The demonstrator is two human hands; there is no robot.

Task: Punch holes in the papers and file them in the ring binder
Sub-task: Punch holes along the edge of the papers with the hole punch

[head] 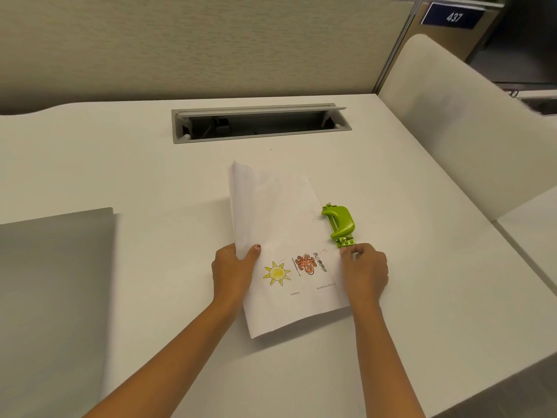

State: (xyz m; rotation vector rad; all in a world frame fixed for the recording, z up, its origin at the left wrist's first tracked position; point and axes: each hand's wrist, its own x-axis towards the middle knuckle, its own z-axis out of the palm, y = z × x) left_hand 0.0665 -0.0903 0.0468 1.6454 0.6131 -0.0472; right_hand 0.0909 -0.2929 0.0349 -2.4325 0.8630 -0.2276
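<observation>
**Both hands lining up the sheets at the punch**

Left hand (233, 271) pinches the left edge of the papers (280, 236), thumb on top and fingers curled underneath, so that side lifts and curls up toward the middle of the frame. I hold it this way to keep the sheets together as one stack while I steer their opposite edge sideways. My right hand (364, 271) rests on the right edge of the papers, fingers bent and close together, the fingertips touching the near end of the green hole punch (339, 226); whether they pinch the paper or only steady the punch I cannot tell.

The punch lies on the white desk (150, 176) right of centre, its slot facing the papers, and the long right edge of the stack sits against it, seemingly fed into the slot. The top sheet shows a coloured sun (276, 273) and an orange octopus (305, 264) near the bottom.

I judge I am still aligning, not pressing: no hand is on the punch's handle. The grey ring binder (54, 297) lies closed at the left edge of the frame, well apart, waiting for filing. The cable tray (259, 123) sits open at the upper middle, clear of my work.
</observation>
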